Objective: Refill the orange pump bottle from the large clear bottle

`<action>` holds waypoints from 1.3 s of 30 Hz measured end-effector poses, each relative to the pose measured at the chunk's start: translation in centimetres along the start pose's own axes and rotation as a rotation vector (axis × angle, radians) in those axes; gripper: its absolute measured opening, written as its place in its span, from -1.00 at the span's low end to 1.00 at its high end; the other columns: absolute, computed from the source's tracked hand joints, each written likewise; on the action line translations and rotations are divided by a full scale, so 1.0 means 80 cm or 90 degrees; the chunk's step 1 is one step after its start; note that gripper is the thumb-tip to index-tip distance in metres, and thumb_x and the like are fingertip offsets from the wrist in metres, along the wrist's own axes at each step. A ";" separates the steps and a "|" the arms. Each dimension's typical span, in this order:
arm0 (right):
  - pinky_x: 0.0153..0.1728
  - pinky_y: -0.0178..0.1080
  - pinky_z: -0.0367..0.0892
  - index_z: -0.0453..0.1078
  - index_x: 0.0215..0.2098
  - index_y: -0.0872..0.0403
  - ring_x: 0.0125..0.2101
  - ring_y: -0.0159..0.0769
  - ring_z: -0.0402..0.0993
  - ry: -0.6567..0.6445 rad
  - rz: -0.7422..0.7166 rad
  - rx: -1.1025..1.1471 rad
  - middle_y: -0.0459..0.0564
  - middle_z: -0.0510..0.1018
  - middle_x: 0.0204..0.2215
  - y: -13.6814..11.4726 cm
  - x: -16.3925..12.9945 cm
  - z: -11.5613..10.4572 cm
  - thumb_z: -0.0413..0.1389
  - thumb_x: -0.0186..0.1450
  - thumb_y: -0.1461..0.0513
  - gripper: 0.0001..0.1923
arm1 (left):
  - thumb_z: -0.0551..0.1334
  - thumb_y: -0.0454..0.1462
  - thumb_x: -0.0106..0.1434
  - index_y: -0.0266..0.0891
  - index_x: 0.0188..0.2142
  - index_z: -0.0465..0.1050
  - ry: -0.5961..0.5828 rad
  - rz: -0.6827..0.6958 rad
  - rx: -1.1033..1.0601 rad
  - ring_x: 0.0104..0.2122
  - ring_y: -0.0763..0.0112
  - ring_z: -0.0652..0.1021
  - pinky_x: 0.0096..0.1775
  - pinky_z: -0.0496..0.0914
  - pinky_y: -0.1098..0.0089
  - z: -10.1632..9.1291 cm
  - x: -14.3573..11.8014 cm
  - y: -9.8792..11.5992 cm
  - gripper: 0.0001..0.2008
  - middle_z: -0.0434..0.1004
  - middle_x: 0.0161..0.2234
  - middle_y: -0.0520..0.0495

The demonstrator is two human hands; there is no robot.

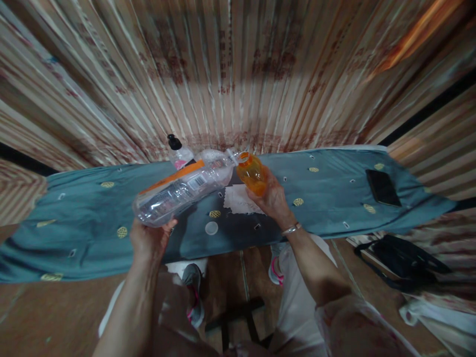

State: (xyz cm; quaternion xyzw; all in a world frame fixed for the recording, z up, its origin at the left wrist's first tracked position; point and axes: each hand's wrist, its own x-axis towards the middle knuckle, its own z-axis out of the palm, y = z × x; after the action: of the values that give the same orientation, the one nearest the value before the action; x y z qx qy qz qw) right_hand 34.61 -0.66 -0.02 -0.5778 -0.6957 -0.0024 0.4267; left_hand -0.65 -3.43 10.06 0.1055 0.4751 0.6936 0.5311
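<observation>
My left hand [148,240] sits at centre-left of the frame, its grip closed around the base of a clear bottle [182,191] that lies tipped almost flat, its neck pointing toward the upper centre. My right hand [273,201], just right of centre, has its grip closed on a small orange bottle [253,173], held tilted with its open mouth up against the neck of the clear one. Both bottles hang above the bench [327,193], which wears a blue-grey cloth. Below them on the cloth lie a white paper [240,199] and a round white cap [211,228]. Behind the clear bottle stands a pump bottle [177,152] with a black top. A dark phone [383,187] lies at the right end of the bench, and a black bag [403,263] sits on the floor at lower right
</observation>
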 end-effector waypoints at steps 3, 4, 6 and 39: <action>0.49 0.48 0.78 0.39 0.70 0.18 0.42 0.40 0.82 -0.001 -0.001 -0.003 0.53 0.79 0.43 0.001 -0.001 0.001 0.46 0.57 -0.05 -0.10 | 0.35 -0.23 0.53 -0.13 0.09 0.73 -0.011 0.002 0.000 -0.50 0.23 0.70 -0.61 0.56 0.47 0.001 -0.001 0.000 -0.77 0.80 -0.25 -0.12; 0.48 0.49 0.78 0.39 0.69 0.18 0.42 0.41 0.82 -0.001 0.000 -0.005 0.54 0.79 0.43 0.002 -0.001 0.001 0.46 0.57 -0.05 -0.10 | 0.34 -0.22 0.53 -0.13 0.11 0.73 -0.011 0.004 0.002 -0.51 0.24 0.69 -0.62 0.56 0.47 0.002 -0.001 0.000 -0.75 0.79 -0.25 -0.11; 0.48 0.50 0.78 0.39 0.69 0.17 0.42 0.41 0.81 0.001 0.005 -0.009 0.53 0.79 0.43 0.002 -0.001 0.002 0.46 0.57 -0.05 -0.11 | 0.32 -0.22 0.53 -0.12 0.15 0.74 0.002 0.005 0.009 -0.51 0.23 0.68 -0.63 0.54 0.47 0.004 -0.002 0.001 -0.71 0.79 -0.26 -0.11; 0.45 0.52 0.81 0.36 0.70 0.09 0.40 0.40 0.83 0.005 0.009 -0.012 0.47 0.79 0.44 0.000 -0.001 0.001 0.45 0.57 -0.04 -0.12 | 0.14 -0.25 0.62 -0.09 0.21 0.72 0.056 -0.030 0.023 -0.57 0.23 0.61 -0.66 0.48 0.46 0.022 -0.012 0.010 -0.61 0.74 -0.32 -0.08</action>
State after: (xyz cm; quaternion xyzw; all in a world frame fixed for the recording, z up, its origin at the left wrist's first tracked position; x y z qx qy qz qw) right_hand 34.55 -0.69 -0.16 -0.5870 -0.6896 -0.0086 0.4240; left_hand 0.41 -3.22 11.93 0.0728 0.5128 0.6763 0.5238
